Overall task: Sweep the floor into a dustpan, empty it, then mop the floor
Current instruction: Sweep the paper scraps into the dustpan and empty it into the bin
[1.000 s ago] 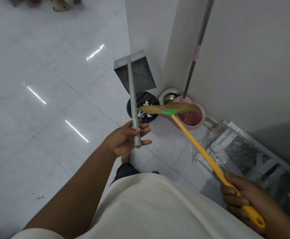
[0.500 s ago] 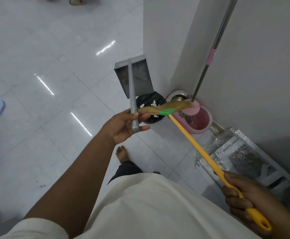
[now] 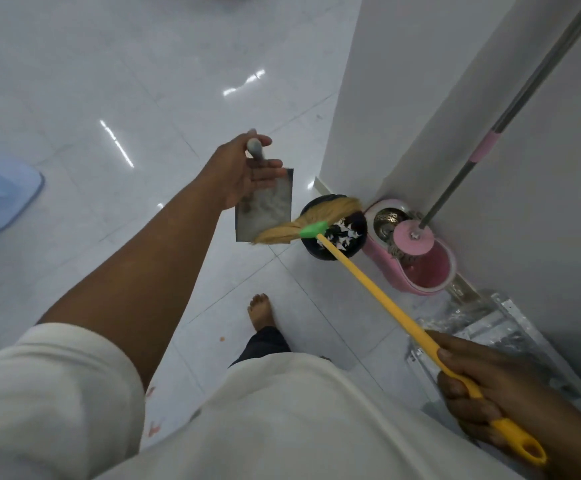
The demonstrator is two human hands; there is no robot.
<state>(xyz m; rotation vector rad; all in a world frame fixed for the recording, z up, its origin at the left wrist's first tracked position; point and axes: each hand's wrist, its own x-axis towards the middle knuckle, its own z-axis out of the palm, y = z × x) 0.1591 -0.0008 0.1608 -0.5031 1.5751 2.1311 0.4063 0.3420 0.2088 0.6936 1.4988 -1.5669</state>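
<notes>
Bristles of pale straw fan out from a green collar on the broom [image 3: 368, 285], whose long handle is bright yellow and ends in a loop with a hanging hole at the near right. The right hand [image 3: 490, 386] grips that handle near its end, fingers curled round it and thumb laid along the top. The brush end lies across the mouth of a small black bin [image 3: 311, 249] lined with a dark bag. White marks show on the bag, too small to read.

The dustpan [image 3: 265, 211] is dull grey metal, a flat rectangular pan on a straight grey rod, smudged with dust on its face. It hangs in the air just left of the bin, its lower edge touching the bristles. The left hand [image 3: 244, 171] holds the rod's top end with the thumb and fingers closed round it, the arm stretched out over the glossy white tiled floor [image 3: 109, 81].

Right of the bin, against the wall [image 3: 420, 81], stands a pink mop bucket [image 3: 386, 265] with the mop [image 3: 415, 239] in it, its grey pole with a pink band leaning up to the far right.
</notes>
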